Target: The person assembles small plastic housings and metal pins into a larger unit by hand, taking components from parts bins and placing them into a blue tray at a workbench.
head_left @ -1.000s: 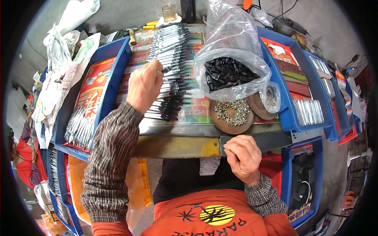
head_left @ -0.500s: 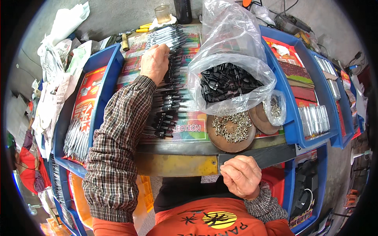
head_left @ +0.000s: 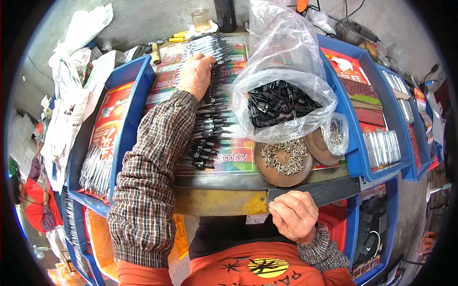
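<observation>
My left hand (head_left: 195,74), its fingers curled and fingertips hidden, is over the far part of a long row of thin metal pieces (head_left: 202,46). Farther down the row, black plastic parts (head_left: 202,151) sit on the pieces. Near the table's front edge, my right hand (head_left: 294,217) is closed in a pinch; I cannot make out what is between its fingers. Beyond it lies a round brown dish (head_left: 267,175) of small metal rivets or screws (head_left: 296,155). Behind the dish, a clear plastic bag (head_left: 238,102) stands open, full of loose black plastic parts (head_left: 281,102).
A blue tray (head_left: 125,114) with thin metal pieces stands at left. Another blue tray (head_left: 355,138) at right holds metal strips (head_left: 381,150). A smaller clear bag (head_left: 339,145) rests by the dish. Yellow-handled pliers (head_left: 177,38) and a glass (head_left: 201,20) are at the back.
The whole view has shifted slightly, moving the table a little rightward in the picture. My left hand stays over the row with only a small movement; my right hand keeps its pinch.
</observation>
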### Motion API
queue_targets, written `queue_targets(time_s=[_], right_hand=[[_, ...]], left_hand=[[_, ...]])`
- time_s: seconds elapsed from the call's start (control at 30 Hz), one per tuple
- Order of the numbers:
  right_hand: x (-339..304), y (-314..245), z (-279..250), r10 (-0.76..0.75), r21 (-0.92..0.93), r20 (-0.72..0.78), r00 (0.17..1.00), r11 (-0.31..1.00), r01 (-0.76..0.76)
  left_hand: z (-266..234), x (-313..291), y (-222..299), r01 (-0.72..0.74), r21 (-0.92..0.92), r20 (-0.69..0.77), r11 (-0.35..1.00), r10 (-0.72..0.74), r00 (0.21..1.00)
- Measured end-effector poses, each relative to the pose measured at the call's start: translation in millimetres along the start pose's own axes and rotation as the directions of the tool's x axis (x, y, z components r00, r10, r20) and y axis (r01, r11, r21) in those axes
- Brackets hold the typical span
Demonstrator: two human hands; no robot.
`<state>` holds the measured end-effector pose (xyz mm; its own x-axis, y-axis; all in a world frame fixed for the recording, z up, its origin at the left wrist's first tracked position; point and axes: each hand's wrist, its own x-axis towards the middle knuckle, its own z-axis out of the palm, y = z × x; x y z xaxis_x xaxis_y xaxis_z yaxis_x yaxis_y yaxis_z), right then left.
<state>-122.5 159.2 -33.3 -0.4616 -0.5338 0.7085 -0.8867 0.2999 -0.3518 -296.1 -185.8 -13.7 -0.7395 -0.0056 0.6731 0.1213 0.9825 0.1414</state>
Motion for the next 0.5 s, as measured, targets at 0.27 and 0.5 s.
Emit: queue_targets(time_s=[0.27, 0.5], right_hand=[[0.3, -0.9, 2.8, -0.003, 0.002, -0.012, 1.000, 1.000, 0.003], [1.8, -4.5, 2.6, -0.008, -0.030, -0.006, 1.000, 1.000, 0.008]], left_hand=[[-21.5, -6.8, 2.9, 0.017, -0.026, -0.029, 1.000, -0.018, 0.999], [-92.9, 2.2, 6.6, -0.160, 0.090, 0.109, 0.983, 0.150, 0.983]])
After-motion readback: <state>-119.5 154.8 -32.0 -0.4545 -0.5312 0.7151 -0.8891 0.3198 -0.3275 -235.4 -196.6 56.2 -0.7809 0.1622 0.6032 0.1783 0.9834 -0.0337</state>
